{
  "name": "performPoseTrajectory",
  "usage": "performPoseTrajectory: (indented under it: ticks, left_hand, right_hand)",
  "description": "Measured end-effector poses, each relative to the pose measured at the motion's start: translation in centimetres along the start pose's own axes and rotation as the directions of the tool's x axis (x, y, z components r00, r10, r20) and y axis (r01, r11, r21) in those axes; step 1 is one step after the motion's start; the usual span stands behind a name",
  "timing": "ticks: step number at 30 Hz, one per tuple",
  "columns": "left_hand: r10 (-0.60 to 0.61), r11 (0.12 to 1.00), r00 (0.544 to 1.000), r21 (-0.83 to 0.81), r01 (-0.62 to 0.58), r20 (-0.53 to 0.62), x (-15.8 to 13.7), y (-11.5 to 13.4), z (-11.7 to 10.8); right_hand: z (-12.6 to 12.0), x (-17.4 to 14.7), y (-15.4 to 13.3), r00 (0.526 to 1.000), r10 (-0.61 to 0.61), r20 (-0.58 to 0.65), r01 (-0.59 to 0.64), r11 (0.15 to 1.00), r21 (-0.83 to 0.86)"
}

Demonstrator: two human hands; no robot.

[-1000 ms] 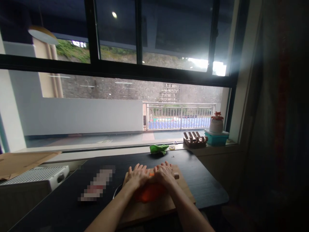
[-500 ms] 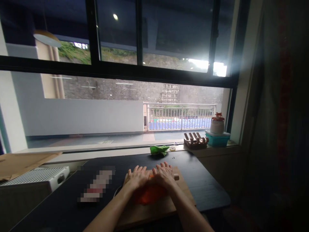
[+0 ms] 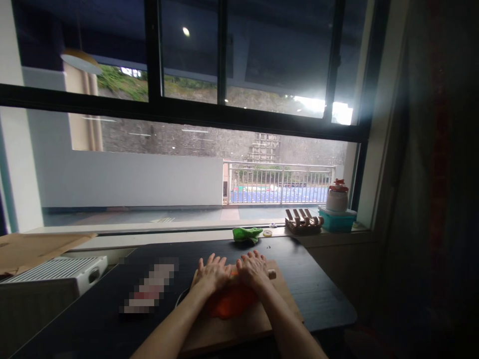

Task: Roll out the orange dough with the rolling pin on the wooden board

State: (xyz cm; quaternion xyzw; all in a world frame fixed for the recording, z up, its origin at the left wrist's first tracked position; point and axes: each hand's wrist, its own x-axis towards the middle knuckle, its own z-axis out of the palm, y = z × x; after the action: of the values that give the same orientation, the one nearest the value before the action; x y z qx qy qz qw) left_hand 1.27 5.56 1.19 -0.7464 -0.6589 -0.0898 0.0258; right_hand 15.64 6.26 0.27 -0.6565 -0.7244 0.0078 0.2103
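Observation:
Both hands lie palm down on a wooden rolling pin (image 3: 272, 274), whose right end pokes out past my right hand; the rest is mostly covered. My left hand (image 3: 213, 271) presses on its left part with fingers stretched forward. My right hand (image 3: 253, 269) rests on its right part, fingers spread and extended. Under and in front of the pin is a flat, bright orange sheet (image 3: 230, 303), dough or clay, I cannot tell which. It lies on a wooden board (image 3: 282, 299). Part of the sheet is hidden by my hands and forearms.
The board sits on a dark table (image 3: 325, 294). At the table's far edge lies a green cloth (image 3: 246, 235), beside a small tape roll (image 3: 267, 233). On the sill are a brown rack (image 3: 304, 222) and a teal box (image 3: 337, 220) with a jar (image 3: 337, 198) on top. A blurred-out item (image 3: 151, 286) lies left.
The camera view has tilted slightly. My hands stay on the rolling pin in nearly the same place, and slightly more of the orange sheet's near part shows.

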Motion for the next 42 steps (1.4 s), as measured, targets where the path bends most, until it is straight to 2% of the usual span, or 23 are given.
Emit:
performPoseTrajectory:
  ticks: [5,9,14,21,25,30,37,42]
  left_hand:
    - [-0.044,0.999,0.996,-0.027,0.046,0.078,3.0,-0.5,0.0]
    - [-0.056,0.997,0.989,-0.045,0.063,0.14,3.6,-0.7,-0.1]
    - [-0.019,0.999,0.987,-0.042,0.026,0.161,1.6,-0.5,-0.2]
    - [0.054,0.999,0.999,-0.007,-0.054,0.008,-4.1,0.4,-0.7]
    - [0.066,0.998,0.997,-0.009,-0.067,-0.037,-5.3,0.6,-1.0]
    - [0.04,0.999,0.999,-0.008,-0.04,-0.032,-3.1,0.3,-0.5]
    - [-0.029,0.999,0.998,-0.023,0.03,0.052,1.7,-0.9,0.5]
    - [-0.055,0.998,0.992,-0.033,0.059,0.117,2.8,-1.2,0.5]
  right_hand:
    - [1.6,3.7,0.4,0.999,0.022,0.046,-0.023,1.0,0.015]
    - [1.9,4.4,0.6,0.997,0.011,0.073,-0.013,0.999,0.029]
    - [0.9,1.6,0.4,0.998,-0.002,0.058,0.0,0.999,0.033]
    - [-1.3,-4.9,-0.4,0.999,-0.039,-0.023,0.04,0.999,0.004]
    - [-1.7,-6.0,-0.7,0.998,-0.045,-0.044,0.044,0.999,-0.013]
    - [-1.2,-3.5,-0.8,0.999,-0.015,-0.031,0.014,0.999,-0.032]
    - [0.4,1.7,-0.5,1.0,0.023,0.021,-0.022,0.999,-0.034]
    - [1.0,2.7,-0.3,0.999,0.017,0.044,-0.016,0.999,-0.028]
